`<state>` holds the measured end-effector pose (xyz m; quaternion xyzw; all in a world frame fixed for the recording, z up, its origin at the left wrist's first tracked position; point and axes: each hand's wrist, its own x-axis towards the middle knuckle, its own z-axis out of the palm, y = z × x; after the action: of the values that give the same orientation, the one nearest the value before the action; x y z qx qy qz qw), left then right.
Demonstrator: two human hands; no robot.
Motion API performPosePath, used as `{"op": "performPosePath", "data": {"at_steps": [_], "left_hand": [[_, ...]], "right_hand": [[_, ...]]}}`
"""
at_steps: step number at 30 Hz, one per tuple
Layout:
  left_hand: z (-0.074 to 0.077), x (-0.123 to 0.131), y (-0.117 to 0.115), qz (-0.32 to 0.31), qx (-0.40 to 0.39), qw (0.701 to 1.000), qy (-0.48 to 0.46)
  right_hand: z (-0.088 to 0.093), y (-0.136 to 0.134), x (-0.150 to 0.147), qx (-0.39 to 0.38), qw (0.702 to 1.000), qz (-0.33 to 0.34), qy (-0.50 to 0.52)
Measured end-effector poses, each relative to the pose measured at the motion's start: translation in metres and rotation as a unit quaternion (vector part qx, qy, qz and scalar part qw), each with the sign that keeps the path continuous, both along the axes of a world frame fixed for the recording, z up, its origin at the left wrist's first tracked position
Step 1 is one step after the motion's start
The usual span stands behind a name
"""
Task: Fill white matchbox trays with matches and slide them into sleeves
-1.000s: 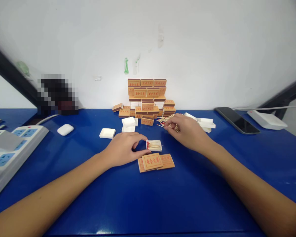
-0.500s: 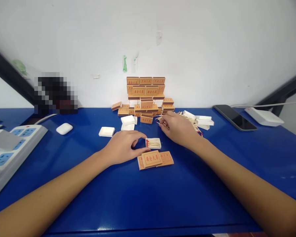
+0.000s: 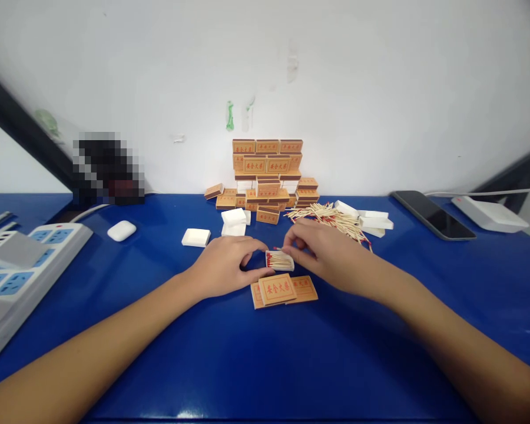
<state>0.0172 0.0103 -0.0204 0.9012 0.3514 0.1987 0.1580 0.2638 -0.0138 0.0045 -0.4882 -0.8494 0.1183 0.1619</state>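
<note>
A white matchbox tray (image 3: 287, 268) partly filled with red-tipped matches lies on the blue table. My left hand (image 3: 227, 265) grips its left end between thumb and forefinger. Over the tray's right end, my right hand (image 3: 320, 253) is closed in a pinch on a match (image 3: 277, 248), whose red head pokes out to the left. Just in front lie several orange matchbox sleeves (image 3: 277, 290), one on top of the others. A loose heap of matches (image 3: 331, 217) spreads out behind my right hand.
Orange matchboxes (image 3: 267, 165) are stacked against the wall. White trays stand left (image 3: 196, 237) and right (image 3: 375, 221). A phone (image 3: 433, 215) and white box (image 3: 489, 213) lie at right. A power strip (image 3: 35, 265) and small white case (image 3: 121, 231) are at left.
My right hand has come from the match heap toward me and left, to the tray, with a match in its fingers. My left hand has stayed on the tray.
</note>
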Motion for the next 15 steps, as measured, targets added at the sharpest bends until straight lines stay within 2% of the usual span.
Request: {"op": "performPosePath", "data": {"at_steps": [3, 5, 7, 9, 12, 15], "left_hand": [[0.001, 0.0, 0.0, 0.002, -0.005, 1.0, 0.007], [0.001, 0.0, 0.0, 0.004, -0.006, 1.0, 0.004], [0.001, 0.001, 0.001, 0.001, -0.004, 1.0, 0.0], [0.0, 0.001, 0.001, -0.002, -0.001, 1.0, -0.004], [-0.001, 0.0, 0.001, -0.003, 0.001, 1.0, -0.003], [0.0, 0.0, 0.001, -0.003, 0.003, 1.0, -0.003]], "right_hand": [[0.008, -0.01, -0.003, -0.01, 1.0, 0.013, 0.008], [0.014, -0.008, 0.005, 0.003, 0.999, 0.0, 0.042], [0.02, -0.001, 0.022, 0.051, 0.994, -0.052, 0.077], [0.023, 0.008, 0.044, 0.087, 0.987, -0.117, 0.069], [0.023, 0.017, 0.065, 0.042, 0.99, -0.131, 0.036], [0.02, 0.014, 0.061, 0.003, 0.994, -0.095, 0.057]]}}
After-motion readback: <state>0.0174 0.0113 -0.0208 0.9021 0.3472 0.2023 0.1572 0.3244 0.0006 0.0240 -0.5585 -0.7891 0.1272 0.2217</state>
